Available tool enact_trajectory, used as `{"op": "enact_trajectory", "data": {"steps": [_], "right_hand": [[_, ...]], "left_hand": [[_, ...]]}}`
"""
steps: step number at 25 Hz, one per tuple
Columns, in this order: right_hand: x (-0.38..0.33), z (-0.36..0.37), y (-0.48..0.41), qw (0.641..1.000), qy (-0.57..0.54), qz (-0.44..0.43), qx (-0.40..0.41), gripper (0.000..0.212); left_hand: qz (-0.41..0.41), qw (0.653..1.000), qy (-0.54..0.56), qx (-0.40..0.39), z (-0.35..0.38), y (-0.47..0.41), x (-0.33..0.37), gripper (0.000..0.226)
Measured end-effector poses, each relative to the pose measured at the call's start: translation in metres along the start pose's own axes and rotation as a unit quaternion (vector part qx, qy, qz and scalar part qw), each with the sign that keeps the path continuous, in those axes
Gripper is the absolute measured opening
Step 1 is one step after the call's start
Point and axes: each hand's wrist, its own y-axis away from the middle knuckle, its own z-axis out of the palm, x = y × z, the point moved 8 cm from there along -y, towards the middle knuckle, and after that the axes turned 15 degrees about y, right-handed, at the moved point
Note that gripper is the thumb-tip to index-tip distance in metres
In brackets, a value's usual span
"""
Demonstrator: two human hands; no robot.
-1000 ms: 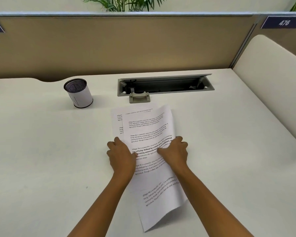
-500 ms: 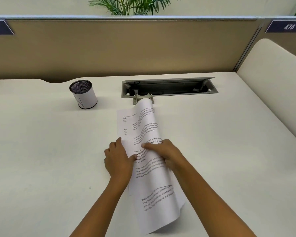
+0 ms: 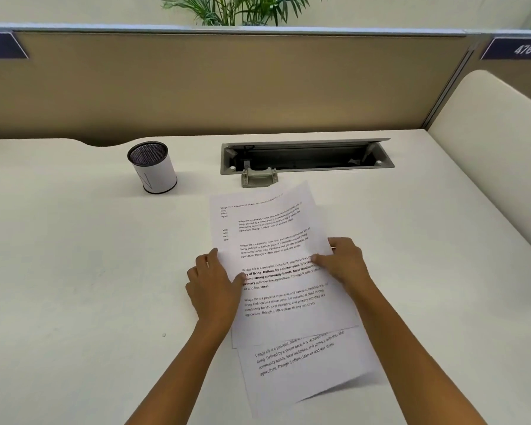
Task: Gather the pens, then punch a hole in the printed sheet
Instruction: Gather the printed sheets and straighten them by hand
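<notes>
White desk (image 3: 74, 256), printed sheets (image 3: 276, 271) between both hands.

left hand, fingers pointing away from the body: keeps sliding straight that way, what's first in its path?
Likely bare desk. The left hand points up the printed sheets' left edge; the pen cup sits left of that line, though depth is unclear.

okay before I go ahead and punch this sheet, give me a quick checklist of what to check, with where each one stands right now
1. Left hand steadying the printed sheets: ok.
2. Right hand gripping the top sheet's edge: ok.
3. Sheets squared up: not ok, they lie fanned and skewed.
4. Hole punch within reach: ok, just beyond the sheets.
5. Pens gathered in the pen cup: cannot tell, none visible.
</notes>
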Motion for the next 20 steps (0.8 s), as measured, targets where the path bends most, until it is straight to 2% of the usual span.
{"op": "enact_trajectory", "data": {"steps": [4,7,8,10,12,15,18,20], "right_hand": [[-0.026,-0.018,0.014,0.992,0.011,-0.102,0.067,0.02],[-0.048,-0.039,0.028,0.981,-0.016,-0.168,0.093,0.021],[-0.055,-0.046,0.032,0.978,-0.018,-0.184,0.098,0.021],[-0.065,-0.058,0.038,0.971,-0.029,-0.207,0.113,0.02],[-0.07,-0.065,0.039,0.968,-0.049,-0.217,0.12,0.02],[-0.064,-0.057,0.026,0.978,-0.024,-0.188,0.091,0.026],[-0.05,-0.026,0.013,0.987,0.033,-0.156,0.022,0.03],[-0.042,-0.01,0.012,0.988,0.037,-0.149,0.014,0.026]], "left_hand": [[-0.033,0.998,0.052,0.004,-0.001,-0.008,-0.003,0.07],[-0.052,0.98,0.194,-0.005,-0.007,-0.023,-0.004,0.067],[-0.06,0.96,0.272,-0.023,-0.008,-0.028,-0.003,0.066],[-0.07,0.896,0.432,-0.073,-0.009,-0.036,0.003,0.061],[-0.07,0.854,0.505,-0.105,-0.008,-0.039,0.008,0.058],[-0.06,0.867,0.485,-0.096,-0.006,-0.039,0.007,0.06],[-0.073,0.865,0.485,-0.109,0.009,-0.034,-0.001,0.049],[-0.054,0.885,0.452,-0.093,0.012,-0.031,-0.004,0.042]]}}
